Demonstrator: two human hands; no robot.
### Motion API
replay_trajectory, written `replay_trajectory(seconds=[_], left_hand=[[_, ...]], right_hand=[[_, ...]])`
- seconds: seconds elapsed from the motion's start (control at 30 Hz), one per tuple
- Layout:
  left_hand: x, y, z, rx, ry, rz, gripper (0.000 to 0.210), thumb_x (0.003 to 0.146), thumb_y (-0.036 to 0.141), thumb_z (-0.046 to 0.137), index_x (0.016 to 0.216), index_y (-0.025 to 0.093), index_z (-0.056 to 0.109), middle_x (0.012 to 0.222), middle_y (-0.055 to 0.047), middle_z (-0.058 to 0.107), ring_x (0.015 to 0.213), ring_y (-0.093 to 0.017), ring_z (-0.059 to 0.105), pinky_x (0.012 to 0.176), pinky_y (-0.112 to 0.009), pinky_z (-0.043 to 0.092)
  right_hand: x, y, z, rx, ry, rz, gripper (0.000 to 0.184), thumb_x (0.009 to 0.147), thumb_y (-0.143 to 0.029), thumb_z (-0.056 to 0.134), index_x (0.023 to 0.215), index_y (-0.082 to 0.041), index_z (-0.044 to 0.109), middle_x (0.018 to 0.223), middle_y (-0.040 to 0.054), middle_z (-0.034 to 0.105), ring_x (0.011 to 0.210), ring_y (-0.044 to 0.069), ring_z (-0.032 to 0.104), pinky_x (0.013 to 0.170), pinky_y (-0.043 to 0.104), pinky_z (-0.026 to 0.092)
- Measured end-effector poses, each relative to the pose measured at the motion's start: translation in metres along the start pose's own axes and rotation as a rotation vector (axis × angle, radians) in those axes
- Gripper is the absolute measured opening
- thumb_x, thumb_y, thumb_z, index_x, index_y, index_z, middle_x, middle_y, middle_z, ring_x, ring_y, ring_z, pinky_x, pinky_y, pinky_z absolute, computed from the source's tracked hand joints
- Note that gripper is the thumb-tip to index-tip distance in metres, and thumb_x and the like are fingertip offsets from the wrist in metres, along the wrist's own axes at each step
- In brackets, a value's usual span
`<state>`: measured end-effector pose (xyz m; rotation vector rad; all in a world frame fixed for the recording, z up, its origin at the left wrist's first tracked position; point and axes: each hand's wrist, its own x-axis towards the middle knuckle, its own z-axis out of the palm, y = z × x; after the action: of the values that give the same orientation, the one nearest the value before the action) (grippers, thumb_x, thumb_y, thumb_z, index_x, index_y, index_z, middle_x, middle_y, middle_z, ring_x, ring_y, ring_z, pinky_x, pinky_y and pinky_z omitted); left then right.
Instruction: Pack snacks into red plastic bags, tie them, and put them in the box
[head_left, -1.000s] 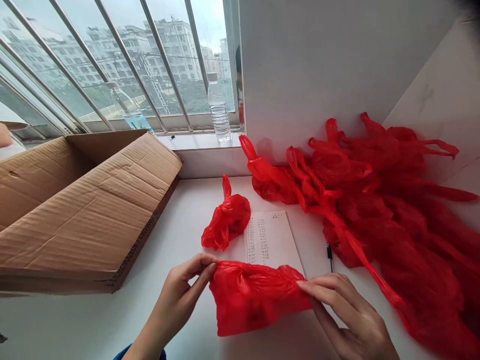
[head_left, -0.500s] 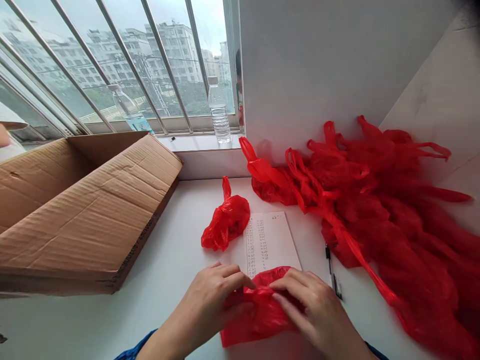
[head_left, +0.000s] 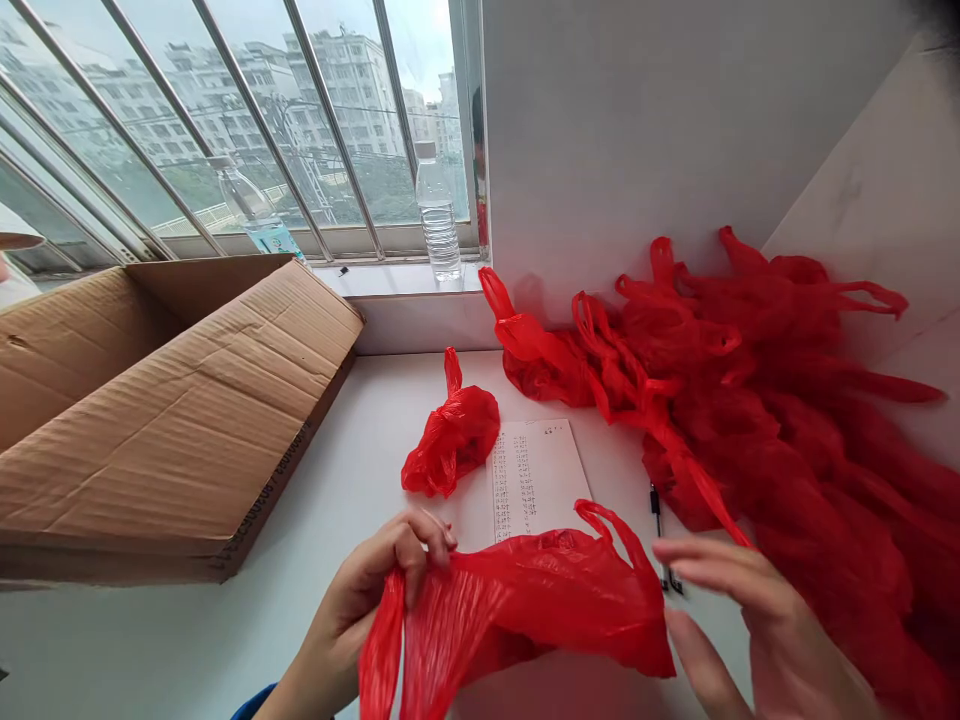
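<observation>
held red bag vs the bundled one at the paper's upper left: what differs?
Pose: the held bag is gripped by the left hand; the bundled bag sits on the table.
Shape: the held bag is spread loosely, the bundled bag bunched into a compact lump.
Extent: the held bag fills more of the view than the bundled bag.
Shared: both red, thin plastic.

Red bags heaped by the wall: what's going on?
A person's left hand grips a red bag; the right hand is open by its other end, whether they touch is unclear. The bag partly hides a handwritten sheet. A bundled bag lies at the sheet's corner, the heap to the right, a cardboard box to the left.
</observation>
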<state>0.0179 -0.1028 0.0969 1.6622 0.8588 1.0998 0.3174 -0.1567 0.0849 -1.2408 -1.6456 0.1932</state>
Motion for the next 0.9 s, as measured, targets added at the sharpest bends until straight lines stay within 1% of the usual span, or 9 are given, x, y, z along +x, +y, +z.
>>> replay_trajectory(seconds=[0.07,0.13,0.27,0.3,0.4,0.53,0.7,0.77,0.9], left_hand=[[0.001,0.007,0.008,-0.051,-0.092,0.068,0.044,0.097,0.049,0.057,0.066,0.020,0.046,0.072,-0.003,0.061,0.080,-0.020,0.061,0.098,-0.042,0.047],[0.001,0.013,0.015,-0.083,-0.163,0.090,0.045,0.100,0.048,0.052,0.065,0.020,0.044,0.064,0.000,0.061,0.069,-0.018,0.061,0.102,-0.047,0.044],[-0.006,0.016,0.017,-0.142,-0.160,0.071,0.041,0.102,0.042,0.048,0.068,0.021,0.043,0.058,0.003,0.063,0.057,-0.015,0.054,0.095,-0.043,0.045],[-0.008,0.016,0.016,-0.136,-0.168,0.051,0.040,0.103,0.041,0.047,0.068,0.021,0.044,0.058,0.002,0.062,0.057,-0.015,0.052,0.093,-0.042,0.045],[-0.013,0.014,0.010,-0.072,-0.239,-0.033,0.039,0.100,0.047,0.047,0.070,0.021,0.050,0.063,-0.001,0.056,0.066,-0.018,0.047,0.092,-0.041,0.042],[-0.009,0.014,0.010,-0.070,-0.275,-0.045,0.041,0.096,0.056,0.048,0.076,0.021,0.057,0.069,-0.001,0.050,0.070,-0.019,0.044,0.092,-0.039,0.038],[0.006,0.011,0.017,-0.221,-0.147,0.022,0.036,0.092,0.049,0.053,0.070,0.021,0.057,0.059,0.002,0.046,0.059,-0.015,0.039,0.083,-0.035,0.035],[0.008,0.010,0.018,-0.275,-0.113,0.055,0.035,0.090,0.047,0.054,0.067,0.021,0.052,0.058,0.003,0.046,0.057,-0.015,0.039,0.082,-0.035,0.035],[0.007,0.018,0.015,-0.210,-0.112,0.046,0.042,0.093,0.053,0.048,0.067,0.021,0.053,0.059,0.003,0.048,0.059,-0.016,0.042,0.089,-0.037,0.035]], right_hand=[[0.007,-0.018,0.012,0.108,-0.067,-0.153,0.022,0.097,-0.014,0.054,0.113,-0.028,0.056,0.098,0.0040,0.072,0.090,0.018,0.071,0.081,0.029,0.058],[0.010,-0.026,0.031,0.128,-0.269,-0.263,0.016,0.098,-0.012,0.049,0.104,-0.024,0.058,0.083,0.0011,0.071,0.072,0.015,0.070,0.067,0.024,0.056],[-0.009,-0.006,0.062,-0.189,-0.652,-0.299,0.012,0.081,-0.011,0.055,0.076,-0.022,0.056,0.061,-0.0015,0.064,0.046,0.016,0.062,0.041,0.026,0.043],[-0.018,0.003,0.064,-0.270,-0.644,-0.300,0.006,0.075,-0.016,0.060,0.077,-0.022,0.058,0.060,-0.0007,0.064,0.044,0.019,0.062,0.039,0.028,0.042],[-0.040,0.019,0.057,-0.375,-0.509,-0.298,0.037,0.064,-0.023,0.068,0.101,-0.017,0.064,0.070,0.0034,0.071,0.052,0.025,0.068,0.044,0.031,0.051],[-0.036,0.013,0.031,-0.396,-0.610,-0.292,0.058,0.069,-0.015,0.066,0.126,-0.018,0.057,0.092,0.0033,0.077,0.072,0.023,0.075,0.058,0.027,0.059],[0.002,-0.003,0.012,-0.510,-0.617,-0.272,0.042,0.069,-0.015,0.060,0.110,-0.024,0.064,0.077,-0.0012,0.074,0.053,0.020,0.070,0.042,0.025,0.051],[0.009,-0.005,0.006,-0.522,-0.578,-0.275,0.037,0.071,-0.017,0.059,0.107,-0.026,0.064,0.083,0.0010,0.075,0.060,0.022,0.072,0.045,0.025,0.052],[0.002,-0.001,-0.006,-0.519,-0.590,-0.267,0.048,0.081,-0.025,0.062,0.128,-0.025,0.058,0.104,0.0058,0.076,0.079,0.025,0.076,0.054,0.025,0.057]])
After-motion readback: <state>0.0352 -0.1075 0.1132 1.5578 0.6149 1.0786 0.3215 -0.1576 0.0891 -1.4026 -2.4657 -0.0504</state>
